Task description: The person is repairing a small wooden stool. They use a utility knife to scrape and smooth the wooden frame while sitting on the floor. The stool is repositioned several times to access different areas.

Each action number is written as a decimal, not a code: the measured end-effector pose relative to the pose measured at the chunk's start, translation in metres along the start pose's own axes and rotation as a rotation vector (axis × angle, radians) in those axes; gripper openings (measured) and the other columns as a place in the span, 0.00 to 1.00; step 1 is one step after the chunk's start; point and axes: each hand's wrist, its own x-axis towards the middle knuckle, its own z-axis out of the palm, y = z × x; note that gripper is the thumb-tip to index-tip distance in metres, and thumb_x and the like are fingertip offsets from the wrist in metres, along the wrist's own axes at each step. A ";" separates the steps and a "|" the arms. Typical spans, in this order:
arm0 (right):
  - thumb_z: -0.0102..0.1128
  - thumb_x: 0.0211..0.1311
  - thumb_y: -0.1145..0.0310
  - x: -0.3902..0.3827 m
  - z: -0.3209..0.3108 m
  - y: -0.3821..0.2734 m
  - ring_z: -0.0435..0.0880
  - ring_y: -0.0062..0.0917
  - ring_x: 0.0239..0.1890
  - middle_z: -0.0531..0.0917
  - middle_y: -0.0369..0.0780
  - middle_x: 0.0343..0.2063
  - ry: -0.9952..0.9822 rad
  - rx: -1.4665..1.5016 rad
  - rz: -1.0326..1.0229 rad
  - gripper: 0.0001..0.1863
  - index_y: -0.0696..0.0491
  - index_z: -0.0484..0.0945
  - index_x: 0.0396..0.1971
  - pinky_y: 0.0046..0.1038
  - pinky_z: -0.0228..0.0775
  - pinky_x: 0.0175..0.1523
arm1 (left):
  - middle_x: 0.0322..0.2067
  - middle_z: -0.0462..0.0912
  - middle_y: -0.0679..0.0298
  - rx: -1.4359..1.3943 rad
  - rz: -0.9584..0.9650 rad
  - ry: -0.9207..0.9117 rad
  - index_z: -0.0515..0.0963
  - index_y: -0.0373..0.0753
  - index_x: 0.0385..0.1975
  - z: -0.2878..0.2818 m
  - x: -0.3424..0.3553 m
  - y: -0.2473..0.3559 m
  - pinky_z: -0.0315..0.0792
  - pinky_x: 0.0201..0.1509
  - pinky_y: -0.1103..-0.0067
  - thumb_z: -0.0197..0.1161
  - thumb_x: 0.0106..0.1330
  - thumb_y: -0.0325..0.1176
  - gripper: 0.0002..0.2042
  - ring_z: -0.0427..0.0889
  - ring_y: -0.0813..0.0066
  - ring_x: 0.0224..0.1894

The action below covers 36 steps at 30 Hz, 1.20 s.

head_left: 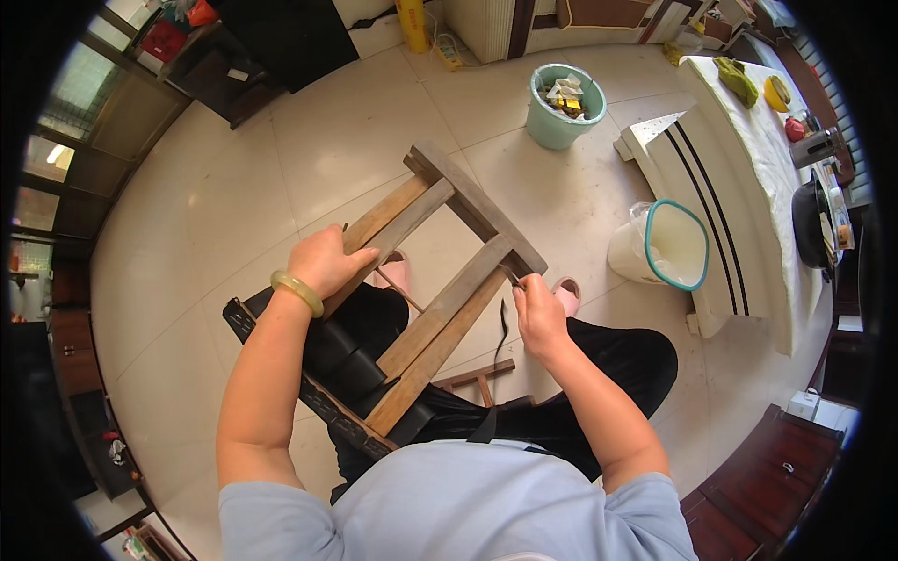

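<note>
A wooden folding stool [440,323] with grey-brown legs lies tilted across my lap, its black strap seat [341,369] toward my left thigh. My left hand [323,266] is closed around one of its legs, with the thumb along the wood. A small dark tip sticks up beside that hand; what it belongs to is hidden. Near the far crossbar [482,206], my right hand [541,318] is closed on a thin dark tool [511,275], its point against the end of a leg. Most of the tool is hidden by the fingers. Below hangs a black strip [503,323].
A small wooden frame [482,376] is under the stool, between my legs. Ahead stands a green bin [552,129] with rubbish; to the right, a white bin [636,252] with a teal rim. A table with a white cover [739,122] runs along the right, a dark red cabinet [767,477] nearer.
</note>
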 end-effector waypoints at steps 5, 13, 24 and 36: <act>0.55 0.65 0.65 0.022 0.012 0.013 0.79 0.42 0.26 0.75 0.44 0.27 0.142 -0.288 -0.125 0.09 0.54 0.67 0.32 0.40 0.72 0.28 | 0.30 0.82 0.46 0.022 0.004 0.016 0.75 0.29 0.34 0.002 0.000 0.000 0.74 0.42 0.64 0.61 0.58 0.56 0.28 0.82 0.51 0.35; 0.56 0.62 0.68 0.033 0.023 0.008 0.80 0.36 0.24 0.74 0.41 0.24 0.194 -0.529 -0.122 0.08 0.52 0.67 0.29 0.34 0.75 0.25 | 0.29 0.82 0.46 0.014 -0.025 0.020 0.75 0.29 0.33 0.003 -0.002 -0.002 0.74 0.40 0.64 0.61 0.59 0.54 0.27 0.82 0.50 0.34; 0.55 0.50 0.74 0.012 0.032 -0.007 0.78 0.30 0.24 0.72 0.38 0.21 0.161 -0.549 -0.279 0.06 0.51 0.67 0.25 0.30 0.73 0.25 | 0.30 0.81 0.46 -0.050 -0.036 0.011 0.76 0.29 0.32 0.002 0.000 -0.001 0.72 0.40 0.65 0.64 0.56 0.53 0.26 0.81 0.52 0.34; 0.55 0.53 0.74 0.027 0.011 -0.005 0.78 0.30 0.22 0.72 0.38 0.21 0.238 -0.589 -0.271 0.05 0.51 0.67 0.25 0.29 0.72 0.22 | 0.31 0.81 0.46 -0.091 -0.024 0.030 0.76 0.30 0.34 0.004 -0.003 0.000 0.72 0.41 0.66 0.64 0.56 0.54 0.27 0.81 0.53 0.35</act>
